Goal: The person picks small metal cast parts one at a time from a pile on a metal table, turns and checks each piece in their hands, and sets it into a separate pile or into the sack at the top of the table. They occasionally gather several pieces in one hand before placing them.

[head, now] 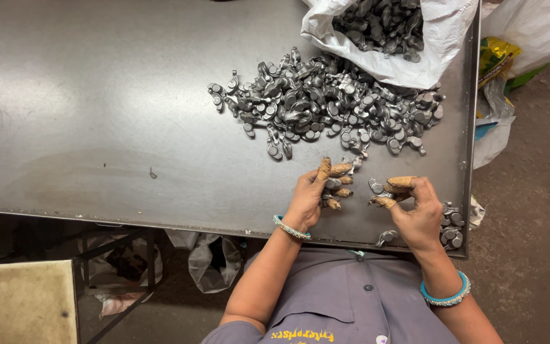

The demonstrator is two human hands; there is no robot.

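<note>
On dull steel table (97,95), left hand (307,197) and right hand (415,213) each pinching grey cast parts (326,105).

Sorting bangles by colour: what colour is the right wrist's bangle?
Turquoise blue bangle, seen in the head view.

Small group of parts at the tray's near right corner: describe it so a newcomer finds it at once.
Start at the grey metal tray and follow its near edge to the right corner. There, just right of the right hand, sits a small group of grey metal parts. Unlike the big pile spilling from the white sack, it is only a handful, against the rim.
</note>
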